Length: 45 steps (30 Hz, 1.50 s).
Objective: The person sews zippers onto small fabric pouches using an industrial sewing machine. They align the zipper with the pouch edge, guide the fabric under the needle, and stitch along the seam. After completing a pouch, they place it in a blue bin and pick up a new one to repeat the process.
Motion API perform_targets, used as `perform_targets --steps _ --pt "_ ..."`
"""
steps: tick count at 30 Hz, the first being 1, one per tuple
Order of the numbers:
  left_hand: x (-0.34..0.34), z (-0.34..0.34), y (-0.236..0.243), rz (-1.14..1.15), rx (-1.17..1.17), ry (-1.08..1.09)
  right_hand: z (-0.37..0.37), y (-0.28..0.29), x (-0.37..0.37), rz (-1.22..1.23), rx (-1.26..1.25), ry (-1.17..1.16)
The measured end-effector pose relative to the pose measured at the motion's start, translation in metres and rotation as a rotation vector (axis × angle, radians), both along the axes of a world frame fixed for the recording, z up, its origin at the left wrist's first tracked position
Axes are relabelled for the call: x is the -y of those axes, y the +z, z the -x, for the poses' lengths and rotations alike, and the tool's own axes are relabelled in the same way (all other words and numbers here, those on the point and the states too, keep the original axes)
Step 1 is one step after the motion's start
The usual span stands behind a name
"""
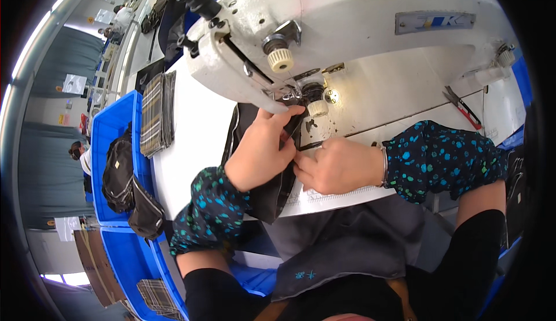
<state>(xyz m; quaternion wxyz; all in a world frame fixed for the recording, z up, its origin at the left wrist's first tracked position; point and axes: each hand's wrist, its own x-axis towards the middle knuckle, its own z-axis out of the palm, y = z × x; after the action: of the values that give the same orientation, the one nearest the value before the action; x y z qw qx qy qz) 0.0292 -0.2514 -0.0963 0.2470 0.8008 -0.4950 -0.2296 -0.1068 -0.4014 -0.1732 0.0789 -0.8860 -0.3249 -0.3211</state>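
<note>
A black fabric piece (pixel 270 199) lies on the sewing machine bed, its far end under the presser foot (pixel 291 96). My left hand (pixel 258 150) is on this fabric, gripping it with the forefinger reaching close to the foot and the thumb bent lower down. Just to the right, my right hand (pixel 340 167) pinches the fabric's right edge, its fingertips almost meeting my left thumb. The fingers hide part of the edge between them. Above both hands stands the white sewing machine (pixel 353 17).
Red-handled thread snips (pixel 463 109) lie on the right of the bed. A stack of plaid fabric pieces (pixel 157 113) stands at the left, beside a blue bin (pixel 139 130) with black pouches (pixel 120 170) in it. Another blue bin (pixel 119 251) holds more plaid pieces (pixel 157 296).
</note>
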Motion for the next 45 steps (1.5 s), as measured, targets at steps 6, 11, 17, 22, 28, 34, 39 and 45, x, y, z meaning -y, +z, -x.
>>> perform_targets --steps 6,11,17,22,28,34,39,45 --pt "0.003 -0.016 -0.009 -0.172 0.237 -0.085 0.001 0.000 -0.004 0.066 0.063 -0.091" --pt "-0.002 -0.040 -0.020 -0.005 -0.452 -0.017 -0.003 -0.003 -0.001 0.114 0.089 -0.154" --pt "0.000 -0.015 -0.016 -0.001 0.016 -0.077 0.002 0.003 -0.001 0.138 0.037 -0.090" --pt "0.000 -0.008 0.000 -0.111 0.631 0.047 0.012 0.007 -0.003 0.202 0.033 -0.162" --pt "-0.002 0.012 0.002 -0.131 0.568 -0.027 0.020 0.008 -0.010 0.248 -0.012 -0.189" --pt "0.003 0.013 -0.006 -0.049 0.290 -0.107 0.023 0.013 -0.010 0.291 -0.040 -0.193" --pt "0.002 0.024 -0.013 -0.073 0.340 -0.078 0.028 0.012 -0.010 0.259 -0.101 -0.191" --pt "0.004 0.025 -0.019 -0.059 0.362 -0.076 0.026 0.010 -0.007 0.273 -0.087 -0.268"
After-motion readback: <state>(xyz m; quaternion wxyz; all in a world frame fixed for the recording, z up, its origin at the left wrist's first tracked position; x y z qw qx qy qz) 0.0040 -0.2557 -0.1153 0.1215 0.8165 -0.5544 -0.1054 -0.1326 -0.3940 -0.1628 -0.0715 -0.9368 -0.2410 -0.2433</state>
